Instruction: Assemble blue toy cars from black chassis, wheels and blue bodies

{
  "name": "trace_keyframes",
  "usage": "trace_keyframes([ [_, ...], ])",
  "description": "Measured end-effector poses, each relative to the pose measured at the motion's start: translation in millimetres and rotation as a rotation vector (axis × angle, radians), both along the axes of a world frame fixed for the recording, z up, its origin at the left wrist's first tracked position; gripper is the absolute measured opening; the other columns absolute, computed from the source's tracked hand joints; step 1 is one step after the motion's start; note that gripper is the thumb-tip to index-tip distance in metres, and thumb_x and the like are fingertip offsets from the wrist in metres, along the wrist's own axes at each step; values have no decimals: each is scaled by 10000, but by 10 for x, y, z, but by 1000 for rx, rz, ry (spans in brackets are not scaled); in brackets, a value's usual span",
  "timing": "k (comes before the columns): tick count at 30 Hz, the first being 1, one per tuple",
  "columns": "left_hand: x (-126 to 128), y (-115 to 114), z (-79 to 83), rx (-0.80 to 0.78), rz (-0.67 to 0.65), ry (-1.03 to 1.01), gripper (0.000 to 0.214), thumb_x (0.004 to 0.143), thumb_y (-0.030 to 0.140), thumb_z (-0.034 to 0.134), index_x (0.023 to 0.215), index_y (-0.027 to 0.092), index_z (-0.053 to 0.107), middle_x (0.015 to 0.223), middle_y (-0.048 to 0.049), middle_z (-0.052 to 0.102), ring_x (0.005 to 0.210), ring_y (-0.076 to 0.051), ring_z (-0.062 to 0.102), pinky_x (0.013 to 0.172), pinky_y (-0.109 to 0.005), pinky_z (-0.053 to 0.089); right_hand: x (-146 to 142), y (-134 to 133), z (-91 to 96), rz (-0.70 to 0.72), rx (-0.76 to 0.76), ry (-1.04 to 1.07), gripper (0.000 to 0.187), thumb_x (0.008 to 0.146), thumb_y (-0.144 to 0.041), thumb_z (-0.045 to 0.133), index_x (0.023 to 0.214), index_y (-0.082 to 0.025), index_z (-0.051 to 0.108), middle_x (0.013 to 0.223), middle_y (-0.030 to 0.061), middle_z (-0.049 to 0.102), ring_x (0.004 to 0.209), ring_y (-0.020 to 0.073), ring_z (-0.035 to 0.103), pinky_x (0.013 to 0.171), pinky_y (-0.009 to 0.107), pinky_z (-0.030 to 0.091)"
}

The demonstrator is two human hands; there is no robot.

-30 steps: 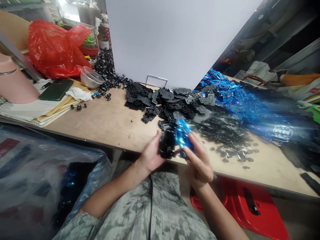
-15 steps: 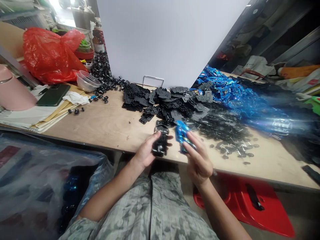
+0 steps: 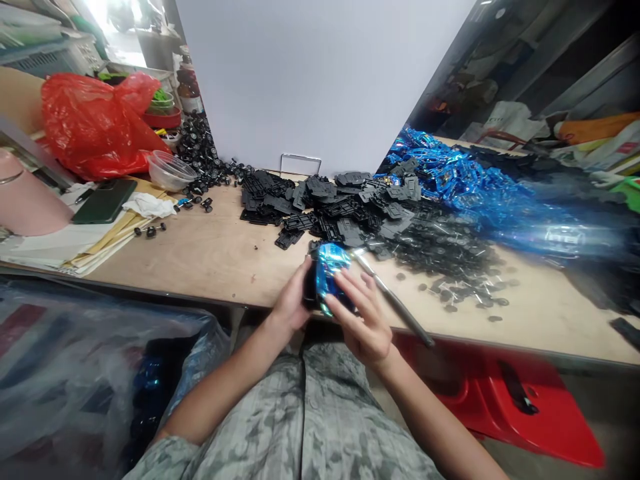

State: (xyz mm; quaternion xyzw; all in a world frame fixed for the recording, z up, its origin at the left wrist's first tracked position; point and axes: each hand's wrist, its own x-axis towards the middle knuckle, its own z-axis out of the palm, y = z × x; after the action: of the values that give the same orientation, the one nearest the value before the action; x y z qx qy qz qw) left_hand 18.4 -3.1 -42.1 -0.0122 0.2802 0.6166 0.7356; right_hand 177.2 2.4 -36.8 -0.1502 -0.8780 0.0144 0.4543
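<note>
My left hand [image 3: 293, 297] is closed around a black toy car chassis [image 3: 311, 283] near the table's front edge. Against the chassis lies a shiny blue toy car body [image 3: 331, 263], gripped by the fingers of my right hand [image 3: 365, 320]. The body covers most of the chassis, and I cannot tell whether the two are joined. Just beyond my hands is a heap of black chassis plates [image 3: 330, 207]. A long metal tool [image 3: 395, 300] with a dark handle lies on the table beside my right hand.
Blue car bodies [image 3: 465, 173] are piled at the right, with loose wheels on axles [image 3: 450, 257] in front. More black wheels [image 3: 200, 147] lie at the left near a clear bowl [image 3: 170, 171], a phone [image 3: 105, 201] and a red bag [image 3: 100, 127]. A white panel [image 3: 320, 80] stands behind.
My right hand has moved left and brought the blue car body over against the chassis in my left hand. The metal tool, hidden before, now shows.
</note>
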Motion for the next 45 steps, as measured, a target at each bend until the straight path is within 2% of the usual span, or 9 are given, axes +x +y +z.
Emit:
trace_keyframes([
  [8, -7, 0, 20, 19, -83, -61, 517, 1055, 468, 435, 1257, 76, 706, 1094, -138, 790, 1033, -251, 747, 1012, -347, 550, -65, 57, -165, -14, 59, -104, 456, 1015, -121, 490, 1444, -237, 590, 1537, 160, 550, 1454, 295, 508, 1239, 592, 348],
  [16, -23, -12, -4, 4, -34, -85, 489, 1067, 442, 422, 1300, 102, 685, 1109, -126, 790, 1003, -234, 755, 1011, -344, 545, -90, 84, -241, -17, 72, -138, 447, 1025, -109, 450, 1432, -213, 605, 1533, 178, 550, 1473, 298, 483, 1258, 597, 306],
  [21, -37, -38, 38, -9, -114, -133, 612, 1069, 525, 334, 1346, 85, 657, 1145, -167, 778, 1053, -269, 748, 1025, -386, 543, -78, 91, -282, 9, 28, -122, 457, 1015, -108, 495, 1442, -232, 602, 1518, 169, 570, 1467, 304, 491, 1237, 583, 353],
  [25, -42, -55, 110, -61, -102, -145, 601, 1082, 494, 294, 1355, 92, 648, 1151, -153, 778, 1068, -251, 744, 1018, -353, 543, -70, 101, -325, 58, 10, -106, 475, 1015, -113, 499, 1467, -238, 575, 1542, 176, 540, 1463, 324, 495, 1173, 608, 435],
  [28, -48, -72, 165, -86, -112, -141, 596, 1091, 468, 273, 1336, 82, 655, 1133, -142, 784, 1080, -239, 740, 1008, -332, 543, -66, 97, -356, 73, -7, -93, 496, 1002, -93, 505, 1474, -235, 567, 1563, 174, 516, 1460, 335, 497, 1157, 615, 454],
  [32, -52, -92, 204, -93, -116, -147, 584, 1092, 459, 278, 1343, 87, 652, 1136, -134, 786, 1093, -240, 735, 1018, -341, 533, -48, 63, -332, 41, -2, -77, 519, 1000, -84, 489, 1489, -246, 549, 1596, 151, 481, 1460, 330, 499, 1183, 617, 426],
  [39, -63, -106, 216, -57, -89, -185, 558, 1092, 428, 286, 1390, 100, 625, 1166, -130, 778, 1089, -256, 726, 1038, -364, 507, -14, 38, -164, -24, 31, -60, 561, 997, -64, 472, 1508, -290, 523, 1617, 104, 462, 1444, 327, 519, 1187, 634, 409],
  [45, -75, -121, 246, -95, -122, -158, 572, 1087, 466, 292, 1409, 121, 615, 1167, -128, 776, 1067, -252, 729, 986, -350, 531, -8, 46, -229, 9, 21, -112, 562, 996, -60, 477, 1521, -260, 507, 1625, 133, 442, 1471, 326, 486, 1221, 635, 353],
])
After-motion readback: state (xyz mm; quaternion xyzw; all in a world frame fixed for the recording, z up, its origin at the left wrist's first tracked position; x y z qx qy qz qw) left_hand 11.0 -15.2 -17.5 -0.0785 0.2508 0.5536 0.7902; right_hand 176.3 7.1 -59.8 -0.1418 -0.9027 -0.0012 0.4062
